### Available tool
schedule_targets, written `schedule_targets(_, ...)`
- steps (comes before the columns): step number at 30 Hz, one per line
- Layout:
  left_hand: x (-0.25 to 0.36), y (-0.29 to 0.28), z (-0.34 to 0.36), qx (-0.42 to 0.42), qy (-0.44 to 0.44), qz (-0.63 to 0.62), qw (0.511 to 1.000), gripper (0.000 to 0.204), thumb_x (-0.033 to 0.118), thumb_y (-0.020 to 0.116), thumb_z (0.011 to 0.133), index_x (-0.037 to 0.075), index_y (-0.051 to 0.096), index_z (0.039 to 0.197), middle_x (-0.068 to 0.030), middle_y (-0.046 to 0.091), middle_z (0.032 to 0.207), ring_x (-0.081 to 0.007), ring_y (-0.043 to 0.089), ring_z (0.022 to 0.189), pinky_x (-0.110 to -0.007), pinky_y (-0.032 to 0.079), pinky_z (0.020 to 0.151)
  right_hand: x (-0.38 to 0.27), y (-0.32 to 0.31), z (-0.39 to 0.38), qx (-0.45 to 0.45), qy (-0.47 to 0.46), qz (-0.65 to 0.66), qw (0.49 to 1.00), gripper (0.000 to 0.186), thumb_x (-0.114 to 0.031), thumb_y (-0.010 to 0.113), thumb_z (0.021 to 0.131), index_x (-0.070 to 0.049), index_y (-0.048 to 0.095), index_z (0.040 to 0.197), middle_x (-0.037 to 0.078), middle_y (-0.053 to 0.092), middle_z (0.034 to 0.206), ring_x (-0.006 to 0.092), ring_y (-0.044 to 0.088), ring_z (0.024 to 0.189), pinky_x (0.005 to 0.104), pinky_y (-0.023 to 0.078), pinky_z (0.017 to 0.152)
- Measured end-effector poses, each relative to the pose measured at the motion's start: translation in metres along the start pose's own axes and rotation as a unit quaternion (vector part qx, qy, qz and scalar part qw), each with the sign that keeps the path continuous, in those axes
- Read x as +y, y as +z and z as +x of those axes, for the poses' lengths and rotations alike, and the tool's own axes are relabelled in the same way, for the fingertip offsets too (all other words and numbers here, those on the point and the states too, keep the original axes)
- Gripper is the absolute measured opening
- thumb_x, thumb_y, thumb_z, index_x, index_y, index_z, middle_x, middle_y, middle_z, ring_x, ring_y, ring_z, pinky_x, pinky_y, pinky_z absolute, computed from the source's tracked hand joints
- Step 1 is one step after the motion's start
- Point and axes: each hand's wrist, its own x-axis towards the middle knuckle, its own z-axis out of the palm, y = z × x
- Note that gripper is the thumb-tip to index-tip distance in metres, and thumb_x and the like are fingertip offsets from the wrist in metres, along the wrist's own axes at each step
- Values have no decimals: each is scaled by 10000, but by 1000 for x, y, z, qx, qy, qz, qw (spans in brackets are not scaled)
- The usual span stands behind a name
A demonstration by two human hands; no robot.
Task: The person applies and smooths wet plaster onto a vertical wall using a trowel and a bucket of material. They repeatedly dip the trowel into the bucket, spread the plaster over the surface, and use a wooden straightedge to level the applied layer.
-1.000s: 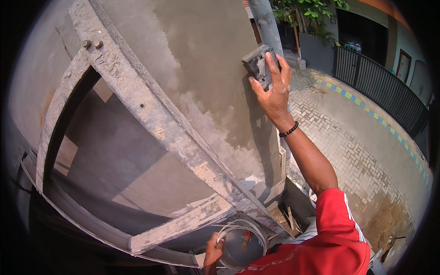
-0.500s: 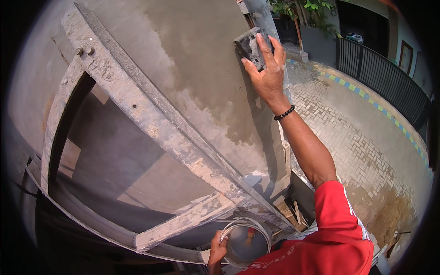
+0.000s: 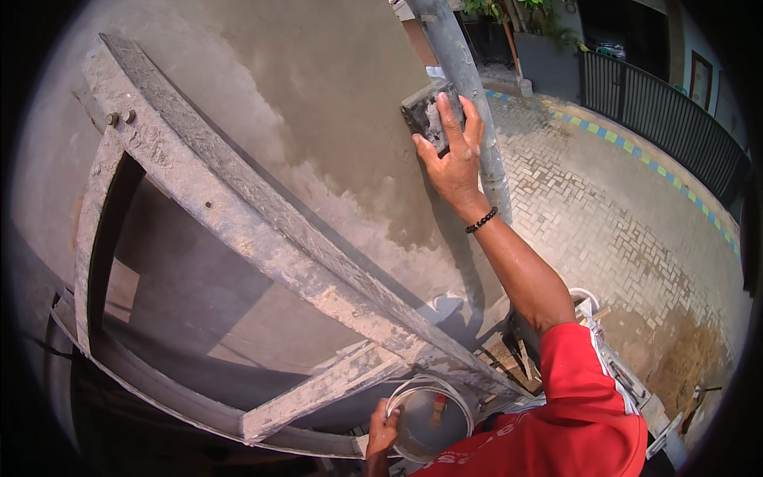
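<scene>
At the right edge of a grey plastered wall, my right hand grips a dark, mortar-smeared plastering float. The float appears to lie against the damp, darker plaster; its working face is hidden. A black bead bracelet circles that wrist. Low in the view, my left hand is closed round the pale rim of a round bucket. Inside the bucket stands a brush with a red part. Part of the left fingers is out of sight behind the rim.
A mortar-crusted metal frame slants across the wall between me and it. A grey pole rises just right of the float. Far below lie a paved lane and a dark slatted gate. Wood scraps lie beside the frame's lower end.
My right hand and the float sit slightly lower and further left in the view. The whole view has shifted, showing more of the grey pole. My left hand stays on the bucket.
</scene>
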Motion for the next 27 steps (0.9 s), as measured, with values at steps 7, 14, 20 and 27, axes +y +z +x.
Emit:
schedule_targets(7, -1, 1, 0, 4, 11, -23, 1000, 175, 76, 550, 922, 6, 579, 1080, -74, 621, 876, -141, 531, 839, -297, 441, 777, -1, -24, -129, -219, -68, 60, 972, 833, -98, 804, 723, -297, 444, 1447, 194, 347, 1429, 403, 382, 1284, 528, 406, 1047)
schedule_targets(14, 9, -1, -4, -6, -18, -2, 1000, 154, 83, 552, 921, 7, 569, 1055, -95, 618, 871, -158, 545, 829, -300, 448, 778, -24, 13, -35, -62, -30, 14, 998, 839, -124, 824, 701, -317, 463, 1433, 190, 346, 1426, 386, 397, 1266, 502, 413, 1027)
schedule_targets(20, 3, 0, -1, 11, 30, 16, 999, 152, 111, 541, 948, 10, 554, 1061, -156, 644, 862, -185, 562, 785, -326, 460, 745, -4, -20, -144, -306, -123, 63, 942, 828, -102, 809, 686, -339, 489, 1412, 182, 358, 1409, 397, 377, 1287, 500, 428, 1018)
schedule_targets(27, 4, 0, -1, 3, 5, 6, 1000, 152, 100, 537, 951, 18, 562, 1077, -171, 659, 893, -216, 598, 810, -340, 468, 768, -61, 31, -3, -56, -77, 61, 994, 765, -75, 788, 702, -294, 529, 1388, 182, 379, 1418, 387, 406, 1263, 516, 384, 1044)
